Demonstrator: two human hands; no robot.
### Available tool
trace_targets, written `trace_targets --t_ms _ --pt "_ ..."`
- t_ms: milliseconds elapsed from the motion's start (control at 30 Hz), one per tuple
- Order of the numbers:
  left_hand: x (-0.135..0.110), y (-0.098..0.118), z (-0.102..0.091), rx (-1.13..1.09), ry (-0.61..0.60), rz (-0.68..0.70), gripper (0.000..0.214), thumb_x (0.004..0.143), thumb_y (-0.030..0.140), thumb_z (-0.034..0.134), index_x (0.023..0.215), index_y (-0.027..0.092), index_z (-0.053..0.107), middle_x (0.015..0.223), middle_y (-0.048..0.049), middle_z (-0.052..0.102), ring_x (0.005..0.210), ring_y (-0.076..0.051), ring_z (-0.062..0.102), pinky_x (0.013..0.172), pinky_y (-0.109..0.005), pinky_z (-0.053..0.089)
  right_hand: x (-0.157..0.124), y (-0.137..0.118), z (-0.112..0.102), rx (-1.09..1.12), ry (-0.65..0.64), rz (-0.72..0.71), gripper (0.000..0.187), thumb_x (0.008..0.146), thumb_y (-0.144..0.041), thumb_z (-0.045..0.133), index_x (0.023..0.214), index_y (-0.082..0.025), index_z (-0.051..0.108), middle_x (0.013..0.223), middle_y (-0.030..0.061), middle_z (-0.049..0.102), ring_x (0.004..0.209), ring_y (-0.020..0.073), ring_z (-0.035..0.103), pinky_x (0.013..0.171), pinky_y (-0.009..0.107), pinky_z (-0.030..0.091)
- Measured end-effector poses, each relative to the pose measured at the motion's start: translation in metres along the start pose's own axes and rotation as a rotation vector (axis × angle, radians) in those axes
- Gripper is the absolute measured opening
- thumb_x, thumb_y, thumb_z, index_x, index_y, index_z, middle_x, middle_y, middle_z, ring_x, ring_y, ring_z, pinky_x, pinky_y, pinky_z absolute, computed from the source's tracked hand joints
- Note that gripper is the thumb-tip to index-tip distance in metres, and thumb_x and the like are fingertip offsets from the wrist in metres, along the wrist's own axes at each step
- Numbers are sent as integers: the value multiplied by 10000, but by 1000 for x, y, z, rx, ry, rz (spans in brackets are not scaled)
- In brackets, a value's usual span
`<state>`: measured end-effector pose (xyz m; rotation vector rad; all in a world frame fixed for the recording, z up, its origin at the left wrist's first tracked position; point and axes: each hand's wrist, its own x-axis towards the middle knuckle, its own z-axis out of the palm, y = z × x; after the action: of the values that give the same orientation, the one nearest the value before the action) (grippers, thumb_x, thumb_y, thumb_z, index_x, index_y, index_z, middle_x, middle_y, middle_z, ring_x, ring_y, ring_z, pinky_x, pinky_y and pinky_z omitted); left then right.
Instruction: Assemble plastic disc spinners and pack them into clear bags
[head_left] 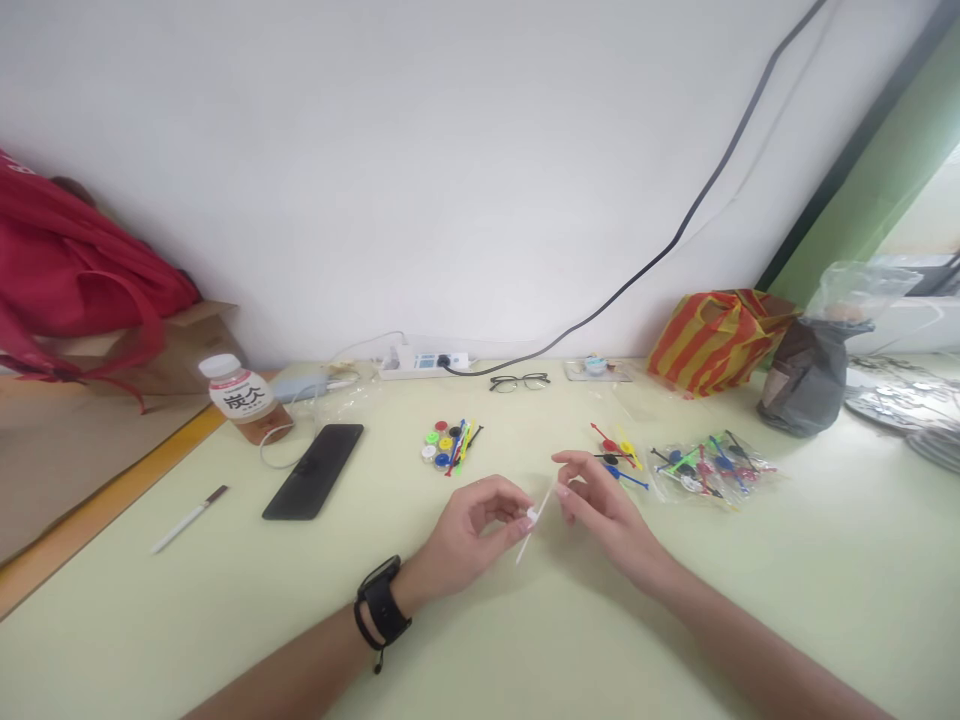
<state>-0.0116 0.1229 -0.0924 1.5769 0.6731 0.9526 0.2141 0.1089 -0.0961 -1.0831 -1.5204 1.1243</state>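
My left hand (480, 530) is closed in a pinch on a small white round base, with a thin white spinner arrow (525, 545) slanting across it. My right hand (600, 505) is just to the right, its fingers bent and apart. One of its fingertips is at the arrow's upper end; whether it touches cannot be made out. Beyond my left hand is a group of coloured discs (444, 443) beside a bundle of coloured arrows (463, 446). Several assembled spinners (619, 450) in red, yellow, black and blue lie behind my right hand.
Bagged spinners (712, 468) lie to the right. A black phone (315, 472), a pen (189, 520) and a bottle (244, 398) stand or lie left. Glasses (519, 382) and a power strip (424, 363) are by the wall, a striped bag (712, 340) and dark bag (802, 385) at back right.
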Motion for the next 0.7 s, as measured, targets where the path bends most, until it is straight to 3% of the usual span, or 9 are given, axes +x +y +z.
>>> trace_targets --t_ms 67,167,333,367,433,500,533,600,700 --pt "2 -3 -1 -29 48 -26 212 883 265 787 1055 166 714 936 -59 690 892 -174 653 864 -305 549 -1 4 -2 -172 81 -131 264 1018 -417 548 1226 -255 559 844 -4 501 723 168 507 673 313 440" --pt "4 -6 -2 -75 82 -86 217 852 277 820 1006 162 719 923 -56 701 883 -167 664 847 -290 557 -4 8 -4 -316 37 -265 286 1042 -351 497 1306 -261 562 806 1 508 733 177 502 685 322 447" --pt "6 -6 -4 -144 74 -155 233 818 277 854 976 153 736 892 -53 736 822 -155 697 798 -274 576 -9 4 -3 -211 -100 -272 507 1024 -375 531 1503 -282 392 963 30 563 771 172 531 708 323 489" --pt "6 -6 -4 -150 70 -161 237 812 276 859 973 151 739 886 -54 743 812 -154 703 791 -274 580 -9 3 -3 -181 -115 -250 433 1019 -399 540 1426 -266 474 979 34 568 759 167 531 695 320 485" --pt "6 -7 -5 -167 71 -166 240 805 275 866 967 148 742 878 -55 752 799 -153 711 779 -272 586 -7 3 -4 -123 -187 -170 284 1034 -453 493 1010 -217 651 844 18 559 658 150 489 622 308 439" --pt "6 -8 -5 -189 86 -167 242 803 280 868 962 148 742 870 -54 758 784 -150 715 771 -271 592 -6 3 -6 -65 -293 -87 543 1058 -493 414 599 -211 481 609 -17 427 538 132 370 545 304 351" --pt "5 -8 -5 -199 94 -169 245 802 283 869 962 149 741 866 -53 760 776 -148 717 767 -271 595 -5 3 -7 -47 -327 -64 604 1062 -504 394 530 -217 374 550 -30 350 515 128 320 530 306 314" --pt "5 -9 -5 -205 101 -172 251 799 287 871 965 151 742 863 -52 764 776 -150 721 770 -274 598 -4 1 -7 -32 -305 -53 597 1048 -512 445 538 -216 352 548 -38 330 529 126 316 539 301 297" --pt "4 -8 -3 -173 93 -170 249 790 279 877 962 152 750 873 -57 770 814 -162 729 788 -272 595 -4 -4 -4 3 -180 -45 350 988 -475 612 773 -208 540 731 -18 512 669 138 481 632 279 399"
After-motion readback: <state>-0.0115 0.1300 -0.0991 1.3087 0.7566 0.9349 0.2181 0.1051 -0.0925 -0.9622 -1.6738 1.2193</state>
